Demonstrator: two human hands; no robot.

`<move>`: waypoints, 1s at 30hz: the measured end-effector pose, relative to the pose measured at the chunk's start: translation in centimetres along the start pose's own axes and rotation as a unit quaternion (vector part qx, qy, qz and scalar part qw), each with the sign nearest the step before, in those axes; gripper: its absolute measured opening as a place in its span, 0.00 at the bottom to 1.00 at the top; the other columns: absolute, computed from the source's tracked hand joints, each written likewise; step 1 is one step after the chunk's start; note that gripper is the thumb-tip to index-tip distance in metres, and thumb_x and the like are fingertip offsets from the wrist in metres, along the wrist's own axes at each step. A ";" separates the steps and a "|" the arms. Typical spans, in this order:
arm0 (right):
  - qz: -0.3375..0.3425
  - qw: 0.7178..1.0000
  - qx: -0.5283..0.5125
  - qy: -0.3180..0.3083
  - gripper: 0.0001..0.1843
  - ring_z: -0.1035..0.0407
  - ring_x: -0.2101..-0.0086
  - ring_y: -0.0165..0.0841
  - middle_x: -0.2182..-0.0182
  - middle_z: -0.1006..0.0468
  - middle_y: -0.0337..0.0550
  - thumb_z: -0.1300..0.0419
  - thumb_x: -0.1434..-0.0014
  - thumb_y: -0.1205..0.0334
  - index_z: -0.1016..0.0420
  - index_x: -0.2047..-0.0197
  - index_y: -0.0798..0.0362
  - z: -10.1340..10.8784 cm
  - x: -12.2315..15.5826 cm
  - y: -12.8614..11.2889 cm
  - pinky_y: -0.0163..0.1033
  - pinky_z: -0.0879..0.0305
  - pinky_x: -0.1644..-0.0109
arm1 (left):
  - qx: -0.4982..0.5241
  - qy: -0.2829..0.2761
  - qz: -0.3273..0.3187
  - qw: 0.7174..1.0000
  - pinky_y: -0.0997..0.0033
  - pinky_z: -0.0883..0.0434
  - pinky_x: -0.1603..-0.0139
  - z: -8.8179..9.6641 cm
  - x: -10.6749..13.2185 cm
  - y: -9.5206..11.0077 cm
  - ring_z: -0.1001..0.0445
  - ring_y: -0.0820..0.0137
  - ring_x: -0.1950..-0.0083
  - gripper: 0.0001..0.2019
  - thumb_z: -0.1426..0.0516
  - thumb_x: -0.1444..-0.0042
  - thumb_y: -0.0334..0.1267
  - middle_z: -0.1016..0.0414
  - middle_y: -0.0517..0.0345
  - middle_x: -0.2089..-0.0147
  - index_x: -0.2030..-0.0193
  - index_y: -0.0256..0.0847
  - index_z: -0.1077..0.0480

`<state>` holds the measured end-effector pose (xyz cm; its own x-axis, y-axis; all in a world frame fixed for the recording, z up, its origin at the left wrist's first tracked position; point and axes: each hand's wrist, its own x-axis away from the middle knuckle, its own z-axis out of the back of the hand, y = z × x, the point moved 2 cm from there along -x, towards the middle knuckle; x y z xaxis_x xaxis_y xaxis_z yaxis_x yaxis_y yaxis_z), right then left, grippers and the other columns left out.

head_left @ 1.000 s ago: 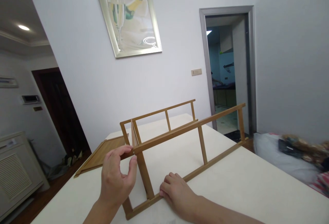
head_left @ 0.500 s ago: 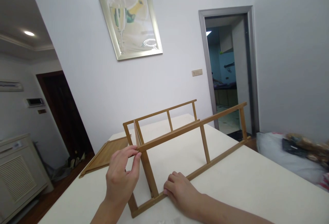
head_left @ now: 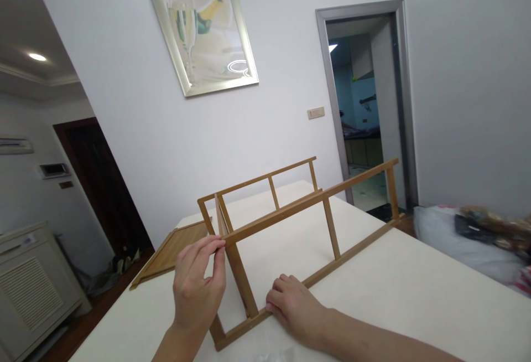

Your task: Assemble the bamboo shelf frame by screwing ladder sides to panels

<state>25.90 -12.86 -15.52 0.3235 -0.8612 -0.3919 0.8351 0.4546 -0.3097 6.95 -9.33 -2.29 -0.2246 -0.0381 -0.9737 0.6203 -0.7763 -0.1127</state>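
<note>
A wooden shelf frame [head_left: 332, 229] of slim rails and crossbars lies on its side on the white table [head_left: 385, 290]. At the near left end of its upper rail, my left hand [head_left: 199, 273] pinches thumb and fingertips together against the wood. Anything small inside that pinch is hidden. My right hand [head_left: 296, 309] curls its fingers over the lower rail, with its side resting on the tabletop. A thin upright board [head_left: 221, 215] spans the two side frames near their left end.
A flat slatted wooden panel [head_left: 176, 251] lies on the table's left side. Clear plastic [head_left: 276, 356] sits at the near edge. Plastic bags [head_left: 452, 240] are piled beyond the right edge. A louvred white cabinet [head_left: 33, 295] stands at left, and a doorway [head_left: 365, 107] opens behind.
My left fingertips have closed in on the rail's end, covering the small dark spot seen there before. My right hand keeps its place on the lower rail. The view has shifted slightly.
</note>
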 end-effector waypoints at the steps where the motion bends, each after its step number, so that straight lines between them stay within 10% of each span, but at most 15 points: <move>1: 0.000 1.000 0.000 0.002 0.12 0.37 0.61 0.35 0.63 0.28 0.44 0.50 0.31 0.59 0.28 0.62 0.52 0.0 0.0 0.0 0.40 0.41 0.56 | 0.002 -0.002 0.001 1.000 0.61 0.29 0.51 0.0 0.0 0.0 0.24 0.65 0.56 0.09 0.40 0.44 0.26 0.21 0.53 0.59 0.59 0.41 0.27; 30: -0.002 1.000 0.007 0.003 0.12 0.36 0.60 0.35 0.63 0.27 0.44 0.50 0.31 0.59 0.28 0.62 0.52 0.1 0.0 0.0 0.41 0.40 0.55 | 0.008 -0.004 0.049 0.999 0.63 0.27 0.52 0.0 0.4 -0.1 0.24 0.65 0.56 0.14 0.40 0.43 0.29 0.22 0.53 0.57 0.50 0.40 0.30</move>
<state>25.89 -12.86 -15.42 0.3172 -0.8621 -0.3952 0.8428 0.4473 -0.2993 6.84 -9.23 -2.66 -0.1695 -0.1207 -0.9781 0.6278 -0.7783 -0.0127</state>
